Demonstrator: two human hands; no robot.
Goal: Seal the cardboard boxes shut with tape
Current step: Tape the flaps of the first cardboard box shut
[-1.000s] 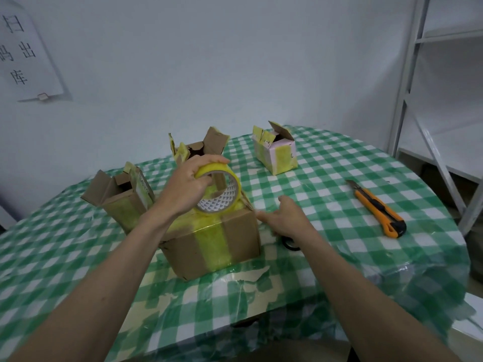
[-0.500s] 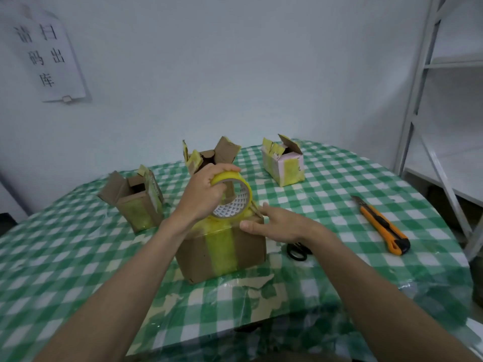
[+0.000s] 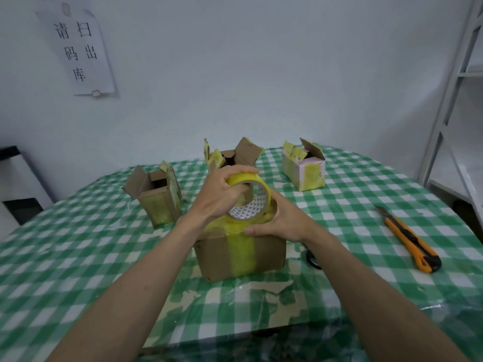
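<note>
Landmark: the closed box [image 3: 240, 250], brown cardboard with a yellow tape band running over its top and down its front face, standing on the worktop [image 3: 78, 257] under a green-and-white checked cloth.

Far left of the closed box, on the wall: a paper notice [image 3: 78, 48] with printed characters.

Left of and behind the closed box: an open brown box [image 3: 156, 202], flaps raised, yellow tape on its front.

Directly behind the closed box: a second open box [image 3: 232, 155], flaps standing up, partly hidden by the hand in front.

Above the closed box: the left hand [image 3: 222, 197] grips the tape roll [image 3: 251, 197], yellow with a white patterned core. Its fingers [image 3: 241, 170] curl over the roll's upper rim, and one reaches into the core. The roll stands on edge at the box top; whether it touches cannot be told.

On the closed box's right top edge: the right hand [image 3: 282, 223] lies flat, fingers straight and pressed together, thumb tip [image 3: 249, 231] at the front upper edge beside the tape band.

Just right of the closed box: a dark scissor handle [image 3: 312, 258], mostly hidden by the right forearm.

Behind and right of the closed box: a pink-sided open box [image 3: 307, 171] with yellow tape.

Well right of the closed box: an orange utility knife [image 3: 410, 239] lying on the cloth.

Far right: a white metal shelf [image 3: 449, 100].
</note>
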